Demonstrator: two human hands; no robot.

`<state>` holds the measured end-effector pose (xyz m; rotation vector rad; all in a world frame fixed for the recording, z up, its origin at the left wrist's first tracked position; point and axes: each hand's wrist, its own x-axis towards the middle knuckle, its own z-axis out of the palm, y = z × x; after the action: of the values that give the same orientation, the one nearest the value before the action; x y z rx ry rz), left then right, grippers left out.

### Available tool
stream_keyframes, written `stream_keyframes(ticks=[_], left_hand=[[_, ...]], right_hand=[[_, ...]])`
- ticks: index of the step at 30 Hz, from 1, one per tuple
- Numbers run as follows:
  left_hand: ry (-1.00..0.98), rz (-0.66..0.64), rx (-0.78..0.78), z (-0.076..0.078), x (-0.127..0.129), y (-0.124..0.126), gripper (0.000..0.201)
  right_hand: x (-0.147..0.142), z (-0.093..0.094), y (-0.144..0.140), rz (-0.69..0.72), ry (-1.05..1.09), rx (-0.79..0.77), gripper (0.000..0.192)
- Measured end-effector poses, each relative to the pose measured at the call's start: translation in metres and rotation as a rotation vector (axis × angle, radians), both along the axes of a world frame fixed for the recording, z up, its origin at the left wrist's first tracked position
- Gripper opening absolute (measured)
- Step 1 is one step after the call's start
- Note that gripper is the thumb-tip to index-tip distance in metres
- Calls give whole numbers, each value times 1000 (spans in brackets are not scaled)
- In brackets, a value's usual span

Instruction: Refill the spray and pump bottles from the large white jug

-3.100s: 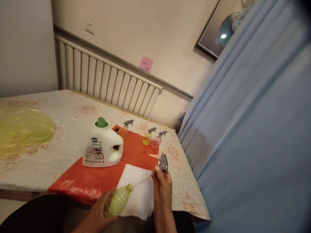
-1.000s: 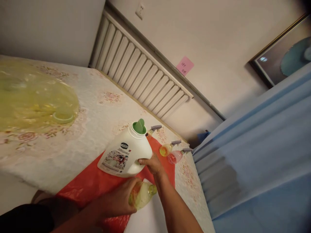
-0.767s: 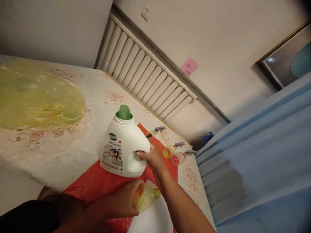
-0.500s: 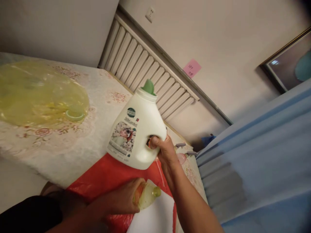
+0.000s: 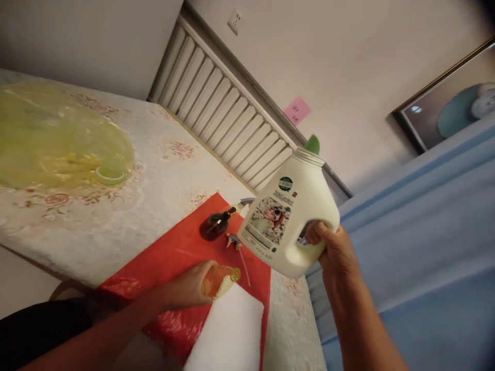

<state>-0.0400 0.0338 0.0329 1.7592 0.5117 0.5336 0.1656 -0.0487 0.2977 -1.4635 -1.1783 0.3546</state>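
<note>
R hand (image 5: 337, 251) grips white jug (image 5: 299, 206) by hndl (image 5: 331, 213), L hand (image 5: 197, 285) clasps sm. bottle (image 5: 220, 281). Jug looks heavy, stiff, hndl best; bottle prob. light, slick.

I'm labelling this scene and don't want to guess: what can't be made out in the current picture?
All in the head view:
Liquid level in the white jug: hidden by its opaque wall.
Base of the small bottle: hidden by the left hand.
Body of the spray bottle: mostly blocked by the white jug.
Writing on the pink note: too small, blurred.
Framed picture: cut off by the right edge.
</note>
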Motion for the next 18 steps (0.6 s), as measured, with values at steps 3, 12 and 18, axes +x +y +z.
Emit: stream_keyframes(ticks=[3, 12, 18], left_hand=[[-30, 57, 4, 1, 2, 5, 62], [-43, 225, -14, 9, 6, 16, 50], [-77, 252, -33, 2, 9, 28, 52]], right_hand=[[17, -5, -24, -93, -27, -82, 33], [38, -43, -66, -164, -90, -352, 34], [44, -66, -76, -111, -171, -521, 35]])
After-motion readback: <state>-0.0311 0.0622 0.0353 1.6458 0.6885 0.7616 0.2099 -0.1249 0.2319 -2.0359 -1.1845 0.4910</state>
